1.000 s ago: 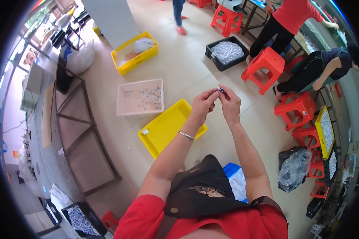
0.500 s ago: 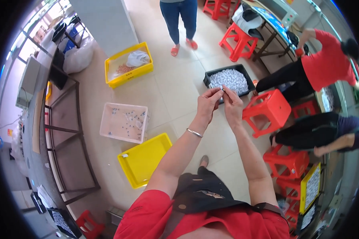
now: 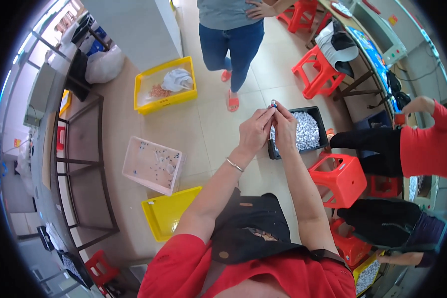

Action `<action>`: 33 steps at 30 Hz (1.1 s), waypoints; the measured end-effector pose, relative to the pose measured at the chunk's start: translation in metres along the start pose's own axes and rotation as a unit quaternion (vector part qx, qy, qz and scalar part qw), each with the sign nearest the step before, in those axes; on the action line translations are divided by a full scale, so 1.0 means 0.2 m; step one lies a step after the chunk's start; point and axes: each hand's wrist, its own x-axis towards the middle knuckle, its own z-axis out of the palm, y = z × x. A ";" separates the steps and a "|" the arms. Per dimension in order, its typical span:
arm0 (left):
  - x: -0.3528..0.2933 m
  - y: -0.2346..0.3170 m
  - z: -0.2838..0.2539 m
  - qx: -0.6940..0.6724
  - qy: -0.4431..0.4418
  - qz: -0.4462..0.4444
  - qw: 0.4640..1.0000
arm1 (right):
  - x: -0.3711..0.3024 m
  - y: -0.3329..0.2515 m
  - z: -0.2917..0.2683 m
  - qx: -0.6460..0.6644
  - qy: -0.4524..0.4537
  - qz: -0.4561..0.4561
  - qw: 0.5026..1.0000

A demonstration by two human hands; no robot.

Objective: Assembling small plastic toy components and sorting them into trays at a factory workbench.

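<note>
My left hand point(image 3: 256, 130) and my right hand point(image 3: 285, 130) are raised together in front of me, fingertips meeting. Between them they pinch a tiny silvery piece point(image 3: 273, 104) with a dark or bluish spot; its kind is too small to make out. Both hands are closed on it, and the fingers partly cover it. Just beyond and to the right, on the floor, is a black crate point(image 3: 325, 133) full of small silver-white pieces point(image 3: 308, 133). My right hand hides part of its left side.
On the left floor are a yellow crate point(image 3: 193, 75) holding a white bag, a pale bin point(image 3: 134, 164) with scattered small parts, and a yellow tray point(image 3: 156, 218). Red stools point(image 3: 340, 179) and co-workers line the right. A person in jeans point(image 3: 237, 44) stands ahead.
The person in jeans has stepped nearer. My hands have come up slightly, still together on the small piece. The view has shifted, and the co-worker in red has changed posture.
</note>
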 end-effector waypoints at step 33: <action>0.56 -0.06 0.20 0.279 -0.061 -0.104 0.953 | 0.64 -0.16 0.20 0.044 -0.125 0.170 0.977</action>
